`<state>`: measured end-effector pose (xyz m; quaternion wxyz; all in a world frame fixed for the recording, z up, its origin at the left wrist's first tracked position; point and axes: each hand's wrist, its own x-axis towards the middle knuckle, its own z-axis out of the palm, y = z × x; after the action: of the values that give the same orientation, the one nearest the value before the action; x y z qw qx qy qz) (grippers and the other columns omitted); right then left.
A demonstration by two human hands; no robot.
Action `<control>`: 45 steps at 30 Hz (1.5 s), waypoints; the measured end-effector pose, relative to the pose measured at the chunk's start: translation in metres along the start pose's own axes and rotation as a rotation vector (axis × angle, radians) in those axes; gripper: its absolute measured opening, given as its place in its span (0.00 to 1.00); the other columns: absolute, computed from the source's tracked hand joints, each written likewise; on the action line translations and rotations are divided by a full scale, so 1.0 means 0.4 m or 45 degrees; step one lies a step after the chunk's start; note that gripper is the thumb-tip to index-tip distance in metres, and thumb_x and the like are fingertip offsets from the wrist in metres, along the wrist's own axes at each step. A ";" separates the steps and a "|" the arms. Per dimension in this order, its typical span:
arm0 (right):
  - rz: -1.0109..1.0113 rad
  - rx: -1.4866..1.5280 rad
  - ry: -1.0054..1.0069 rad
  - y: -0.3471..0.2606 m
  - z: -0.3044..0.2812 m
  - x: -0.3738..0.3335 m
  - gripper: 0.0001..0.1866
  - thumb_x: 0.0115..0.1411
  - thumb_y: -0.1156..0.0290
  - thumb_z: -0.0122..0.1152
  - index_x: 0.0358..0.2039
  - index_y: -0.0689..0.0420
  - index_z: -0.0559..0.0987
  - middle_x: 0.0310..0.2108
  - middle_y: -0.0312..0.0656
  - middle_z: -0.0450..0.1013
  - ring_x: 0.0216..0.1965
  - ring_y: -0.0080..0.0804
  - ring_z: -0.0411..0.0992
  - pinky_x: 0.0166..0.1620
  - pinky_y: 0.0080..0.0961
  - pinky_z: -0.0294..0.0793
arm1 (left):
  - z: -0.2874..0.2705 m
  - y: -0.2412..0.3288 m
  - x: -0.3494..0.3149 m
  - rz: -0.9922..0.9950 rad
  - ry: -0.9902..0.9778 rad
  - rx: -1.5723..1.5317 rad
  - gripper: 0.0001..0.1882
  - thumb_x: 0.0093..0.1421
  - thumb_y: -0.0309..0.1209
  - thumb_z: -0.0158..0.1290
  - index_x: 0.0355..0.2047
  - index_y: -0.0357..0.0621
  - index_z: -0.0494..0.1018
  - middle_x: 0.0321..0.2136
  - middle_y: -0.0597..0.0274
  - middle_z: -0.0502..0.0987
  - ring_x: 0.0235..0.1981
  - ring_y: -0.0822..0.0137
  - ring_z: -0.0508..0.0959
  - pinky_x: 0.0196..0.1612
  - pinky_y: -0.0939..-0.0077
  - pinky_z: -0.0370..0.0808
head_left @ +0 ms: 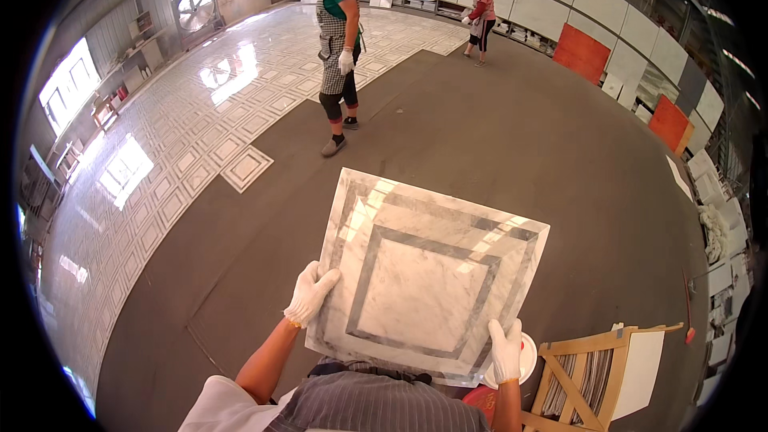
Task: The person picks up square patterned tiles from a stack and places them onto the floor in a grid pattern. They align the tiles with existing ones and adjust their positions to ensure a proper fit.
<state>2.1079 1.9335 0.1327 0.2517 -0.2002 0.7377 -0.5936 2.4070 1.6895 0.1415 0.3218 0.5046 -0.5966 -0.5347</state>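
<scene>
A large square marble tile (424, 292), white and grey-veined with dark grey inlaid bands, is held up in front of my body. My left hand (310, 294), in a white knit glove, grips its left edge with the thumb over the face. On the lower right edge, my right hand (506, 350) holds on in a matching glove. Most of the fingers are hidden behind the tile. Window light reflects off its polished face.
Laid patterned tiles (184, 160) cover the left floor, bordering bare grey floor (512, 128). A person in an apron (340, 24) stands ahead; another person (480, 16) is farther back. A wooden crate (576, 376) and white bucket lid (526, 358) sit at my right. Slabs (632, 24) line the wall.
</scene>
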 end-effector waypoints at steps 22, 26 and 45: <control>-0.052 -0.102 0.103 -0.207 0.016 1.342 0.17 0.56 0.69 0.57 0.42 0.66 0.69 0.38 0.47 0.72 0.40 0.33 0.69 0.45 0.28 0.68 | 0.714 0.406 1.122 -0.012 -0.023 0.030 0.16 0.57 0.41 0.56 0.28 0.40 0.68 0.22 0.73 0.66 0.26 0.80 0.63 0.30 0.81 0.65; 0.098 0.009 0.091 -0.233 0.027 1.580 0.17 0.57 0.69 0.57 0.43 0.66 0.68 0.39 0.46 0.71 0.40 0.32 0.69 0.46 0.27 0.68 | 0.842 0.447 1.331 0.042 -0.011 -0.047 0.17 0.57 0.42 0.55 0.26 0.40 0.66 0.21 0.73 0.65 0.26 0.79 0.63 0.31 0.80 0.65; 0.076 0.098 0.291 -0.407 0.271 2.684 0.16 0.61 0.68 0.54 0.44 0.65 0.68 0.40 0.41 0.70 0.40 0.28 0.67 0.45 0.26 0.68 | 1.334 0.752 2.525 0.103 -0.211 0.221 0.17 0.56 0.43 0.56 0.24 0.43 0.65 0.21 0.73 0.61 0.25 0.80 0.60 0.28 0.80 0.63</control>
<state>1.3219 1.1763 0.1297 0.1909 -0.0995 0.7438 -0.6328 1.5502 0.8767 0.1558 0.2477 0.4601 -0.6851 -0.5075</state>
